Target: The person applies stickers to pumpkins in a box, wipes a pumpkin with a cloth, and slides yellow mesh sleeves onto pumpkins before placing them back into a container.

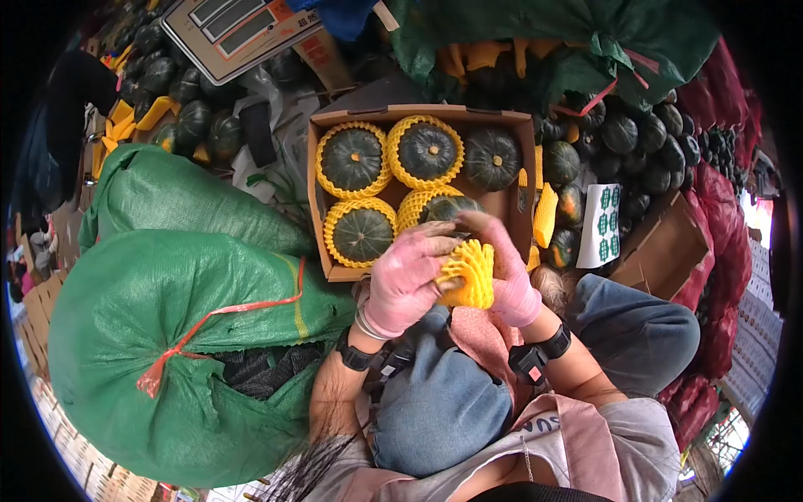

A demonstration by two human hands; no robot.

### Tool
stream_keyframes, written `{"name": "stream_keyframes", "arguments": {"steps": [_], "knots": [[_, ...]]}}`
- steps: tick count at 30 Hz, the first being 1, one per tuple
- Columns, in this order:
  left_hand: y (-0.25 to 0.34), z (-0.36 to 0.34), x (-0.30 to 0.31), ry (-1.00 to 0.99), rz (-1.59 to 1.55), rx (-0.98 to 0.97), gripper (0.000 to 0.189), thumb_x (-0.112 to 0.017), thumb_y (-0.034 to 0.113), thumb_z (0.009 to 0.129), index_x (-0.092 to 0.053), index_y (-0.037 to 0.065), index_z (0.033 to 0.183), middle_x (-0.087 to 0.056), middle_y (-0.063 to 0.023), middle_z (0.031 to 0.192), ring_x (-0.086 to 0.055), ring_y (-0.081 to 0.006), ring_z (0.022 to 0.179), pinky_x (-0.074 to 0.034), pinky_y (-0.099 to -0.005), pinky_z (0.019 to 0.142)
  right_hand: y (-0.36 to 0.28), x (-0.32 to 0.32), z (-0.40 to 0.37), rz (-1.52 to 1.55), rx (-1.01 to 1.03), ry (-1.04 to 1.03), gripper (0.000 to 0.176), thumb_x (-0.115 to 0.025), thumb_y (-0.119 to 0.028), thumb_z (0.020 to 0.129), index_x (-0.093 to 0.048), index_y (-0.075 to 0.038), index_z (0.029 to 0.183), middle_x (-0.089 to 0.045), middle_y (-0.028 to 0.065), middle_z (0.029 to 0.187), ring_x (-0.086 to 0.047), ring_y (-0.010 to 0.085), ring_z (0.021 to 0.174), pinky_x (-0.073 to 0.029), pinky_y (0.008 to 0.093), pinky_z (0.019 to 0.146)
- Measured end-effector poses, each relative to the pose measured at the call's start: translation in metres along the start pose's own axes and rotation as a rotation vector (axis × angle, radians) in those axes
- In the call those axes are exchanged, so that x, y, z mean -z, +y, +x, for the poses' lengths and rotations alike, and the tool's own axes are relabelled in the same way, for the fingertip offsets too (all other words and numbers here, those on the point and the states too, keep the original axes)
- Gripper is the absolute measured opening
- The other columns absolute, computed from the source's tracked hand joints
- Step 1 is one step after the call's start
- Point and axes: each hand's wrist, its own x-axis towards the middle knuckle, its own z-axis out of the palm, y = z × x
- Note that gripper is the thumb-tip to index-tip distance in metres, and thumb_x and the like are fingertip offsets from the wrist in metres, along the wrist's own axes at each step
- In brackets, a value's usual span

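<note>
Both hands wear pink gloves and meet over the near edge of an open cardboard box (422, 110). Between them is a yellow foam net sleeve (470, 280), bunched up. My left hand (403, 280) has its fingers closed on the sleeve's left side; my right hand (508, 272) curls around its right and upper side. Inside the box sit three dark green pumpkins in yellow foam nets, one being the front-left pumpkin (361, 235). At the back right rests a bare pumpkin (492, 159). Just beyond my fingers, another pumpkin (452, 209) is partly hidden, with yellow netting at its left.
Green woven sacks (176, 293) bulge on the left. A digital scale (238, 33) stands at the far left. Loose pumpkins (619, 134) pile up on the right, near a sheet of green stickers (599, 224) and another cardboard box (665, 251). Red mesh sacks (719, 209) line the right side.
</note>
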Motion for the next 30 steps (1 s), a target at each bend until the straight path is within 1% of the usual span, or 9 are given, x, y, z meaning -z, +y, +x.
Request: {"name": "stream_keyframes", "arguments": {"steps": [5, 8, 10, 13, 15, 18, 21, 25, 30], "knots": [[0.002, -0.002, 0.006, 0.072, 0.295, -0.317, 0.029, -0.079, 0.027, 0.067, -0.066, 0.007, 0.085, -0.057, -0.0064, 0.084, -0.057, -0.0241, 0.084, -0.044, -0.0385, 0.081, 0.004, 0.020, 0.000, -0.428, 0.225, -0.109, 0.023, -0.069, -0.010, 0.075, -0.059, -0.002, 0.094, -0.057, 0.0093, 0.104, -0.054, 0.0190, 0.098, -0.043, 0.0317, 0.085], [-0.001, -0.006, 0.018, -0.589, -0.473, 0.312, 0.035, -0.071, 0.037, 0.078, -0.066, 0.005, 0.091, -0.052, -0.0126, 0.107, -0.051, -0.0259, 0.103, -0.040, -0.0350, 0.084, -0.016, 0.028, 0.000, -0.565, 0.269, -0.227, 0.013, -0.067, -0.007, 0.075, -0.058, -0.001, 0.082, -0.059, 0.0088, 0.090, -0.055, 0.0192, 0.088, -0.044, 0.0322, 0.077], [-0.002, 0.002, 0.016, -0.712, -0.593, 0.142, 0.038, -0.065, 0.038, 0.083, -0.064, 0.002, 0.095, -0.058, -0.0124, 0.098, -0.056, -0.0264, 0.093, -0.043, -0.0351, 0.081, -0.018, 0.032, -0.008, -0.165, 0.034, -0.299, 0.016, -0.068, -0.012, 0.075, -0.057, -0.002, 0.076, -0.060, 0.0056, 0.080, -0.056, 0.0164, 0.082, -0.044, 0.0310, 0.075], [-0.001, -0.006, 0.024, -0.438, -0.462, 0.277, 0.042, -0.058, 0.041, 0.088, -0.062, -0.001, 0.093, -0.061, -0.0075, 0.089, -0.060, -0.0214, 0.085, -0.046, -0.0321, 0.076, -0.028, 0.050, -0.027, 0.388, -0.426, -0.420, 0.037, -0.066, -0.016, 0.082, -0.058, 0.001, 0.113, -0.061, 0.0074, 0.110, -0.056, 0.0164, 0.100, -0.043, 0.0306, 0.089], [0.000, -0.010, 0.010, -0.311, -0.765, 0.395, 0.043, -0.053, 0.040, 0.091, -0.059, -0.002, 0.100, -0.060, -0.0057, 0.096, -0.057, -0.0162, 0.089, -0.045, -0.0282, 0.079, 0.013, 0.073, -0.033, 0.046, -0.449, -0.684, 0.052, -0.069, -0.026, 0.080, -0.054, 0.006, 0.118, -0.060, 0.0108, 0.115, -0.056, 0.0196, 0.104, -0.042, 0.0321, 0.093], [0.002, -0.011, -0.004, -0.585, -0.755, 0.545, 0.047, -0.046, 0.039, 0.095, -0.047, -0.002, 0.119, -0.056, -0.0065, 0.107, -0.051, -0.0116, 0.099, -0.039, -0.0254, 0.087, -0.013, 0.082, -0.049, 0.238, -0.199, -0.442, 0.037, -0.064, -0.028, 0.085, -0.062, 0.004, 0.104, -0.065, 0.0093, 0.103, -0.059, 0.0199, 0.098, -0.044, 0.0328, 0.090], [-0.009, -0.006, 0.006, -0.830, -0.270, 0.519, 0.025, -0.056, 0.026, 0.090, -0.058, 0.002, 0.096, -0.058, -0.0101, 0.091, -0.057, -0.0158, 0.081, -0.047, -0.0304, 0.069, 0.002, 0.093, -0.067, 0.145, -0.362, 0.030, 0.035, -0.054, -0.027, 0.093, -0.055, 0.000, 0.115, -0.066, 0.0093, 0.095, -0.061, 0.0140, 0.089, -0.048, 0.0264, 0.079], [-0.013, -0.006, -0.020, -0.152, 0.370, 0.074, 0.024, -0.071, 0.013, 0.076, -0.058, 0.007, 0.095, -0.057, -0.0108, 0.091, -0.059, -0.0255, 0.070, -0.052, -0.0329, 0.065, 0.016, 0.088, -0.027, -0.339, -0.413, 0.100, 0.027, -0.043, -0.024, 0.098, -0.050, -0.003, 0.114, -0.056, -0.0001, 0.091, -0.050, 0.0070, 0.077, -0.044, 0.0206, 0.063], [-0.083, -0.005, -0.005, 0.126, -0.225, 0.164, 0.034, -0.056, 0.031, 0.092, -0.052, 0.008, 0.116, -0.050, -0.0148, 0.130, -0.047, -0.0237, 0.119, -0.035, -0.0347, 0.102, 0.053, 0.068, 0.022, -0.712, 0.225, 0.138, 0.020, -0.044, -0.019, 0.096, -0.042, -0.003, 0.108, -0.051, 0.0158, 0.087, -0.050, 0.0204, 0.081, -0.043, 0.0322, 0.076]]}}
